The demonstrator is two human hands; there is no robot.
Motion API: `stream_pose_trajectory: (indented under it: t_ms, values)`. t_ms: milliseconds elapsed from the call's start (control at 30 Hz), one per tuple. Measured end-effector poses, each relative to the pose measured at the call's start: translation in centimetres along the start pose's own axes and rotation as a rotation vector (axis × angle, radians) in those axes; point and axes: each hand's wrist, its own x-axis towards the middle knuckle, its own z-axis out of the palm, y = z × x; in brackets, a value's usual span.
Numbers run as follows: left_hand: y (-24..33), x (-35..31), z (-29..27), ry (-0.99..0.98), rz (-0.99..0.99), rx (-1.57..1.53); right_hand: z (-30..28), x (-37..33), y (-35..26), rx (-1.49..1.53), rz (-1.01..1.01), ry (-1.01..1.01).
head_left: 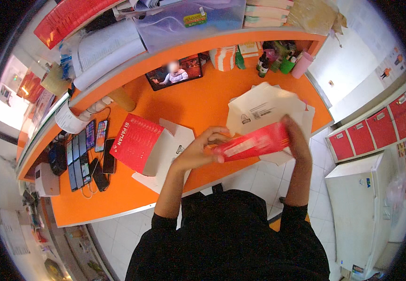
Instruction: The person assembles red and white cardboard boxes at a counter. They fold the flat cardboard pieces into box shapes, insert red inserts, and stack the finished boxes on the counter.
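Observation:
Between my two hands a red and white cardboard box [254, 144] is held up over the table's front edge, blurred by motion. My left hand [202, 149] is closed on its left end, the thumb and fingers about the edge. At the right end my right hand [293, 132] grips it, its fingers partly hidden. Behind it lie several flat cardboard blanks [264, 105] in a stack, white side up. To the left of my left hand rests a partly folded red box [139, 143], with white flaps spread beside it.
On the orange table [203, 105], phones [101, 136] and cables crowd the left end. A tablet [177, 72] leans at the back. Bottles [262, 65] and a pink tumbler [302, 64] stand back right. A shelf with a plastic bin [191, 28] overhangs the far side.

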Motion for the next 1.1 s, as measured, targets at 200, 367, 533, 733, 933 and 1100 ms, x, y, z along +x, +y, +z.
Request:
stream_pose_trajectory:
  t_ms: [200,367,533,733,933,1100]
  values:
    - [0.3,-1.2,0.9,-0.116,0.082,0.665,-3.5,3.9,3.5,0.609,0.085,-0.026]
    - [-0.7,-0.7,4.0,0.079,-0.010,0.827,2.0,2.7,1.1,-0.214,-0.278,0.228]
    - [-1.4,0.0,4.8,-0.044,0.024,0.736,5.8,-0.2,0.1,-0.663,-0.399,-0.388]
    - [-4.1,0.6,3.4,0.077,-0.275,0.066,5.8,0.2,1.0,0.127,-0.374,-0.194]
    - [-4.8,0.8,4.1,0.125,-0.298,-0.028,7.0,-2.1,-0.5,-1.032,-0.461,-0.306]
    - [-4.3,1.8,4.4,0.122,-0.438,-0.029,9.4,-2.5,-0.3,-1.111,-0.376,0.116]
